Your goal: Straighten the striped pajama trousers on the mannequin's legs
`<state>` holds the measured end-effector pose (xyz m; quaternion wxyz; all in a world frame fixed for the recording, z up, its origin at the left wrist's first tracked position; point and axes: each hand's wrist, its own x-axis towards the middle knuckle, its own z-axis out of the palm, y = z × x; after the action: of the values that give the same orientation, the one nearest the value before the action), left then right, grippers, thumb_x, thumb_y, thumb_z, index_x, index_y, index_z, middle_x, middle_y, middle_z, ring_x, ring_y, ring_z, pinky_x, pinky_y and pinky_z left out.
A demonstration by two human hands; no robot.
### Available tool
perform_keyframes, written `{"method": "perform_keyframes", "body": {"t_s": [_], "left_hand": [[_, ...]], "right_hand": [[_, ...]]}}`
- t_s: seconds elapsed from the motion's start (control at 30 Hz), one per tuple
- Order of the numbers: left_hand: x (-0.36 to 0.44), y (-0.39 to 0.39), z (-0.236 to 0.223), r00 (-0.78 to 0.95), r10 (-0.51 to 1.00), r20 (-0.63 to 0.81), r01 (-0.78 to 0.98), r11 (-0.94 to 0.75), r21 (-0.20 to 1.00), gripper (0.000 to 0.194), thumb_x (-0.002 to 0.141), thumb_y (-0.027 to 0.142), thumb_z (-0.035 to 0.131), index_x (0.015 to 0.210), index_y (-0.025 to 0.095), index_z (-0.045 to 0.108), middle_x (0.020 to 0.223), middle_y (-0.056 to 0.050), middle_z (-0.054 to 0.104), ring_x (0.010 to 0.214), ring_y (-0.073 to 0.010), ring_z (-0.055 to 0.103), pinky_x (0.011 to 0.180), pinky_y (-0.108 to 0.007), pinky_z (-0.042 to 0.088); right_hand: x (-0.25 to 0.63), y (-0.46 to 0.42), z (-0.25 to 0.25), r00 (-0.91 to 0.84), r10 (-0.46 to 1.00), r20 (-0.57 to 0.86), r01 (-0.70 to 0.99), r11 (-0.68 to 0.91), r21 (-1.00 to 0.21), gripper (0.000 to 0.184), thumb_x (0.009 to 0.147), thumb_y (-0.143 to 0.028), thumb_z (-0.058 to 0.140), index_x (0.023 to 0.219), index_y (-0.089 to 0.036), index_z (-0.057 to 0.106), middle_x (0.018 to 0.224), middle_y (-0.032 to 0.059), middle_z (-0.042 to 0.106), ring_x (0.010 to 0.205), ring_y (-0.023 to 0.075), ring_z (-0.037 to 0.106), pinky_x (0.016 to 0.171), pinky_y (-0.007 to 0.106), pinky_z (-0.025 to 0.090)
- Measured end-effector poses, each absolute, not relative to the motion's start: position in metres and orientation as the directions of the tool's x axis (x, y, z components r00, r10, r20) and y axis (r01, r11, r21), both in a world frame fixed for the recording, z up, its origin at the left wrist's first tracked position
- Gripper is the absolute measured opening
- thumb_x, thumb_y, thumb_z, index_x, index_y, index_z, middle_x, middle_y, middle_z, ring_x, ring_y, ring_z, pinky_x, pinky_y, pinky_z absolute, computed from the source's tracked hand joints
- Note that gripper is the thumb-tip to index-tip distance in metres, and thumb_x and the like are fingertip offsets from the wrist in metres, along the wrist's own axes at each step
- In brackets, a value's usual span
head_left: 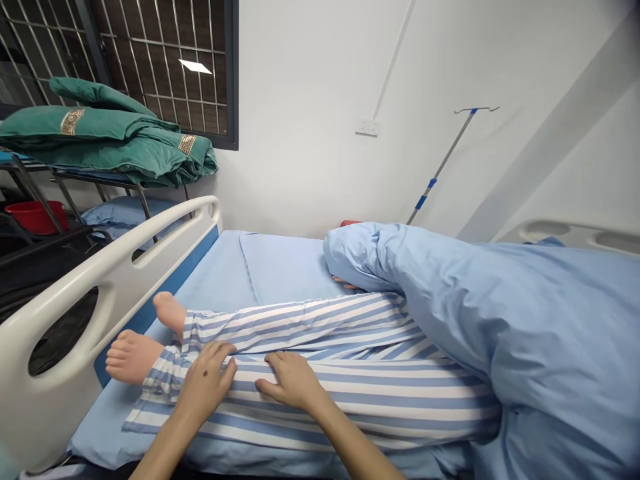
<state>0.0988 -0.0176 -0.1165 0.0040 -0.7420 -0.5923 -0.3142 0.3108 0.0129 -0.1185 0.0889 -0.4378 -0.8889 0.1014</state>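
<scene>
A life-size patient mannequin lies on a hospital bed, dressed in blue-and-white striped trousers [320,393]. My left hand [205,380] rests on the trouser leg nearest me, fingers spread on the cloth. Just to its right, my right hand [290,380] lies on the same leg, also holding nothing. Past my left hand, the mannequin's bare feet [135,357] stick out of the trouser cuffs. A light blue quilt [500,320] is turned back over the upper body and hides it. Only the mannequin's fingers [345,285] show under its fold.
A white bed rail [100,293] runs along the foot of the bed. Behind it stand a metal rack with green folded blankets [105,133] and a red basin [35,217]. An IV pole [440,167] leans against the white wall beyond the bed.
</scene>
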Motion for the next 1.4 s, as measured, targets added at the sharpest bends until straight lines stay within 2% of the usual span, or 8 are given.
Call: {"method": "perform_keyframes", "body": {"t_s": [0.13, 0.2, 0.33, 0.43, 0.8, 1.13, 1.27, 1.4], "left_hand": [[0.121, 0.010, -0.122, 0.045, 0.939, 0.341, 0.796, -0.240, 0.555, 0.024, 0.083, 0.027, 0.037, 0.090, 0.021, 0.059, 0.096, -0.004, 0.064, 0.095, -0.0169, 0.056, 0.086, -0.031, 0.043], [0.121, 0.015, -0.134, 0.016, 0.954, 0.298, 0.840, -0.175, 0.514, 0.024, 0.082, 0.026, 0.037, 0.086, 0.020, 0.060, 0.091, -0.005, 0.065, 0.092, -0.0180, 0.057, 0.084, -0.031, 0.042], [0.117, 0.012, -0.149, -0.028, 0.970, 0.243, 0.945, -0.054, 0.324, 0.023, 0.082, 0.027, 0.038, 0.080, 0.021, 0.060, 0.082, -0.004, 0.065, 0.085, -0.0211, 0.058, 0.078, -0.033, 0.039], [0.117, 0.010, -0.147, -0.059, 0.976, 0.211, 0.961, -0.002, 0.277, 0.023, 0.082, 0.028, 0.039, 0.079, 0.021, 0.060, 0.081, -0.003, 0.066, 0.083, -0.0206, 0.058, 0.076, -0.032, 0.037], [0.119, 0.008, -0.140, -0.116, 0.987, 0.108, 0.949, 0.078, 0.307, 0.021, 0.082, 0.030, 0.038, 0.081, 0.023, 0.058, 0.083, -0.001, 0.066, 0.084, -0.0186, 0.058, 0.069, -0.028, 0.035], [0.115, 0.007, -0.139, -0.131, 0.986, 0.105, 0.948, 0.093, 0.306, 0.023, 0.082, 0.030, 0.037, 0.081, 0.023, 0.059, 0.082, -0.002, 0.066, 0.084, -0.0189, 0.058, 0.067, -0.027, 0.035], [0.114, 0.007, -0.141, -0.128, 0.982, 0.136, 0.952, 0.083, 0.295, 0.024, 0.082, 0.030, 0.037, 0.083, 0.022, 0.060, 0.082, -0.003, 0.065, 0.083, -0.0191, 0.058, 0.069, -0.028, 0.035], [0.114, 0.007, -0.143, -0.123, 0.982, 0.144, 0.950, 0.075, 0.302, 0.024, 0.082, 0.029, 0.037, 0.082, 0.022, 0.059, 0.082, -0.002, 0.065, 0.083, -0.0183, 0.057, 0.069, -0.027, 0.035]], "right_hand": [[0.311, 0.013, -0.120, -0.584, 0.809, 0.071, 0.769, 0.579, -0.272, 0.046, 0.078, -0.059, 0.043, 0.096, -0.019, 0.056, 0.090, 0.0066, 0.063, 0.083, 0.0227, 0.057, 0.070, 0.030, 0.037], [0.311, 0.014, -0.121, -0.575, 0.815, 0.071, 0.770, 0.569, -0.289, 0.045, 0.077, -0.059, 0.045, 0.097, -0.019, 0.056, 0.090, 0.0060, 0.063, 0.084, 0.0222, 0.057, 0.070, 0.029, 0.037], [0.312, 0.017, -0.122, -0.564, 0.823, 0.071, 0.761, 0.552, -0.341, 0.045, 0.075, -0.058, 0.049, 0.102, -0.022, 0.055, 0.095, 0.0046, 0.063, 0.087, 0.0216, 0.056, 0.072, 0.029, 0.037], [0.312, 0.017, -0.121, -0.566, 0.821, 0.067, 0.746, 0.546, -0.381, 0.046, 0.075, -0.057, 0.051, 0.105, -0.023, 0.055, 0.098, 0.0044, 0.063, 0.090, 0.0217, 0.056, 0.075, 0.029, 0.037], [0.312, 0.017, -0.117, -0.567, 0.821, 0.068, 0.708, 0.529, -0.468, 0.044, 0.074, -0.052, 0.056, 0.106, -0.022, 0.056, 0.099, 0.0052, 0.063, 0.093, 0.0216, 0.055, 0.080, 0.030, 0.039], [0.346, 0.013, -0.109, -0.450, 0.857, 0.252, 0.653, 0.508, -0.562, 0.020, 0.084, -0.030, 0.048, 0.100, -0.020, 0.055, 0.100, 0.0055, 0.059, 0.095, 0.0178, 0.053, 0.083, 0.029, 0.039], [0.355, 0.010, -0.121, -0.358, 0.899, 0.251, 0.720, 0.437, -0.539, 0.015, 0.085, -0.027, 0.045, 0.092, -0.019, 0.055, 0.090, 0.0053, 0.060, 0.088, 0.0174, 0.054, 0.077, 0.027, 0.040], [0.346, 0.007, -0.128, -0.398, 0.886, 0.239, 0.759, 0.464, -0.456, 0.015, 0.086, -0.026, 0.042, 0.086, -0.019, 0.056, 0.085, 0.0042, 0.060, 0.082, 0.0164, 0.053, 0.074, 0.026, 0.039]]}}
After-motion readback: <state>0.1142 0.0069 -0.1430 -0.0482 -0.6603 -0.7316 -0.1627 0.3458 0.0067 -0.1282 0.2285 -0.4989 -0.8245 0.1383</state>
